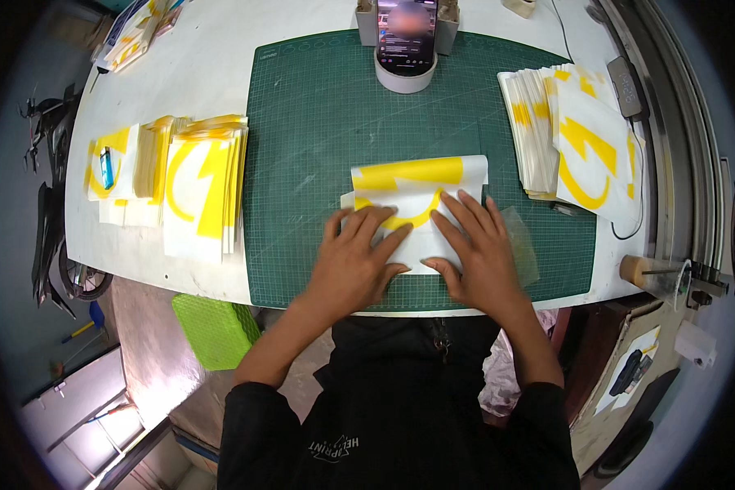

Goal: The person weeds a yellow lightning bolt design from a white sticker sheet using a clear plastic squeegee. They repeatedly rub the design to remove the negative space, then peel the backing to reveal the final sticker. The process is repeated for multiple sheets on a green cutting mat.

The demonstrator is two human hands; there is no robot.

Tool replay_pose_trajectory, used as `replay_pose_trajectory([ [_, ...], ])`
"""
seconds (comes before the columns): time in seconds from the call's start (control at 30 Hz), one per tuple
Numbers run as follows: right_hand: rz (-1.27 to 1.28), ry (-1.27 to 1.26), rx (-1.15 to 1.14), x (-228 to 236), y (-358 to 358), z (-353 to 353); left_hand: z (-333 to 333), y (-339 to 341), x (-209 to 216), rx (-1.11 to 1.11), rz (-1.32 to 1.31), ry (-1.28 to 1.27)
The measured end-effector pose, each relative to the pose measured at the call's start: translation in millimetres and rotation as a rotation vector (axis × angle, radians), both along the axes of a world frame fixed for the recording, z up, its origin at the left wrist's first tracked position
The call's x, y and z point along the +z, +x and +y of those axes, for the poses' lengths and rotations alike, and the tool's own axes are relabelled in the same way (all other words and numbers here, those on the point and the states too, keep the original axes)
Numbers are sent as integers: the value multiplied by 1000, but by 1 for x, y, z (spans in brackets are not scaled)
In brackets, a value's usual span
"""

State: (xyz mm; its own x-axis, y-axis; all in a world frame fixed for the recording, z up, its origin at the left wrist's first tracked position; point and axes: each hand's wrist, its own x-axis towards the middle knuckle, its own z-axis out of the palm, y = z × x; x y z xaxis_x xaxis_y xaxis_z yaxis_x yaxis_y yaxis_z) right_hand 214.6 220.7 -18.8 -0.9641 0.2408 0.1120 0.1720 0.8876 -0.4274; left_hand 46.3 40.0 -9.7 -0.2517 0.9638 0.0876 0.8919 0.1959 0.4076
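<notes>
**A printed sheet (416, 170) seems to be being folded on the cutting mat (318, 106)**

By judgement, a folding or flattening step is being carried out near the middle of the mat's near edge. For the next move, the paper edges seem to be needing careful alignment, and even pressure is probably being called for along the bend, so that no crooked crease is made.

On the left of the desk (196, 49), printed stacks (200, 175) are being supported between the desk's left edge and the mat's left edge; a blue lighter (105, 168) is resting on the outer one. Farther right, the left part of the sheet is being covered by the left hand (351, 261), whose fingers are spread and slightly bent, with nothing being clenched. The sheet is lying directly under both hands, and its far part is showing beyond the fingertips. Its right part is being touched by the right hand (483, 261), flat and released. Just beside this hand, a translucent piece (521, 245) is lying toward the mat's near right corner. Across the mat's right edge, another stack (588, 155) is being supported.
</notes>
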Motion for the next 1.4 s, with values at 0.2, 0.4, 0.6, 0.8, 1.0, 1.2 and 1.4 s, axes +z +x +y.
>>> replay_pose_trajectory([
  [0.2, -183, 54, 19, 14, -25, 37, 25, -34, 7, -10, 76, -179],
  [0.4, -275, 105, 54, 26, -44, 40, 31, -40, 11, 24, 90, -265],
  [0.6, -221, 73, 179, 14, -73, 33, 40, -40, 14, 21, 84, -319],
  [0.8, -212, 47, -43, 17, -21, 67, 33, -40, 17, 38, 121, -315],
  [1.0, -169, 128, -63, 27, -26, 52, 34, -39, 18, 32, 117, -322],
  [1.2, 25, -100, 108, 18, -7, 22, 5, -22, -2, -81, 39, -93],
  [1.4, 229, 100, 109, -8, 13, -8, -19, 10, -18, -13, 77, 169],
])
